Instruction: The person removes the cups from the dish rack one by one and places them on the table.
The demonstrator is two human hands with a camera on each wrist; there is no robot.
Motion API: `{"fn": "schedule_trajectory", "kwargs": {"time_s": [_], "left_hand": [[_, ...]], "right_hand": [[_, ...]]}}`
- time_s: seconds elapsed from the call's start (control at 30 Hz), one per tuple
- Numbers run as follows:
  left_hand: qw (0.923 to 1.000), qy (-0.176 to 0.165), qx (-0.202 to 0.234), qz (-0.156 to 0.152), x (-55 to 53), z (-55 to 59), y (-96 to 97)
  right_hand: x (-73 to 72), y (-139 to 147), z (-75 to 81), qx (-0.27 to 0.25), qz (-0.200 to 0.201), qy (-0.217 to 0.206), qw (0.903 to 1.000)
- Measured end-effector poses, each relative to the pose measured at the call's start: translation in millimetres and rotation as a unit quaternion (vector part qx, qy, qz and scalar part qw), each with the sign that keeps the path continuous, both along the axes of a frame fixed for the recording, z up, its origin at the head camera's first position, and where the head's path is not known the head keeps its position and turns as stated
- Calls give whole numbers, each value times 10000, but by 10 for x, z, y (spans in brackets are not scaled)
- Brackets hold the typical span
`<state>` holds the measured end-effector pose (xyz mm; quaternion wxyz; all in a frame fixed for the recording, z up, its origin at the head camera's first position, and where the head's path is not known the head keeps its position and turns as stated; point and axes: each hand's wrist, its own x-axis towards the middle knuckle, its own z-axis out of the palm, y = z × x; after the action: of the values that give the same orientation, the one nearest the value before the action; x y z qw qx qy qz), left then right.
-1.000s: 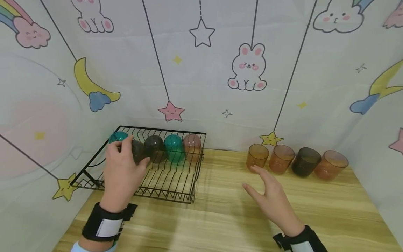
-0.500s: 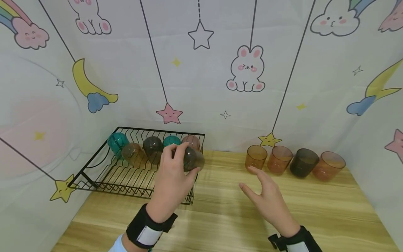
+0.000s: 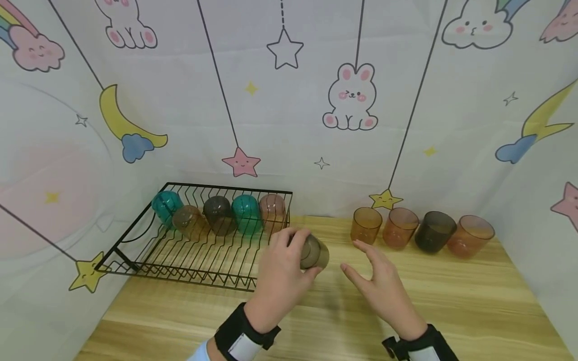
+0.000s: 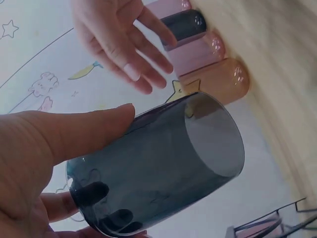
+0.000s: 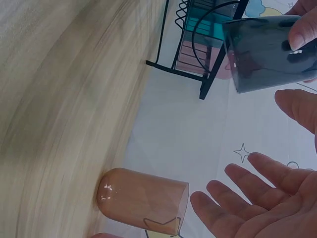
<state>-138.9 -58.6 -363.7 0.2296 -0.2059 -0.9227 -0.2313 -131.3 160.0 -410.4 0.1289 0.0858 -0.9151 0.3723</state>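
Observation:
My left hand (image 3: 282,276) grips a dark grey see-through cup (image 4: 153,168) near its base, thumb on one side and fingers on the other. The cup is mouth down and raised above the table, just right of the rack. In the right wrist view its rim points toward the tabletop. My right hand (image 3: 388,296) is held a short way to the right of the cup, fingers loosely spread and holding nothing. Closest to its fingertips stands an upright amber cup (image 3: 366,226); in the right wrist view that amber cup (image 5: 143,198) shows beside the fingers.
A black wire dish rack (image 3: 212,255) on the left bears several upside-down cups: teal (image 3: 167,208), brownish (image 3: 189,223), grey (image 3: 220,215), teal (image 3: 247,214) and pink (image 3: 273,213). Upright pinkish (image 3: 400,229), dark grey (image 3: 435,233) and orange-pink (image 3: 469,236) cups line the back right.
My left hand has carried the grey cup rightward from the rack's left part, past its right edge, toward my right hand. The right hand has hardly moved.

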Motion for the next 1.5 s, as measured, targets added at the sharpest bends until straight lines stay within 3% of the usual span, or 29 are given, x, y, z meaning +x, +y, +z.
{"fn": "schedule_trajectory", "kwargs": {"time_s": [0.27, 0.63, 1.0, 1.27, 1.5], "left_hand": [[9985, -530, -165, -7, 33, -128, 115], [9931, -1129, 330, -10, -20, -189, 215], [9945, -721, 756, -62, -75, -240, 243], [9967, -123, 751, 297, -87, -227, 256], [9908, -84, 1318, 279, -88, -234, 280]], "right_hand": [[5, 6, -5, -77, -15, -186, 9998], [6, 22, -27, -503, -168, -418, 9977], [-4, 24, -21, -1207, -205, -738, 9897], [-8, 4, -5, -1417, -152, -909, 9856], [-7, -13, -11, -1568, -107, -881, 9836]]}}
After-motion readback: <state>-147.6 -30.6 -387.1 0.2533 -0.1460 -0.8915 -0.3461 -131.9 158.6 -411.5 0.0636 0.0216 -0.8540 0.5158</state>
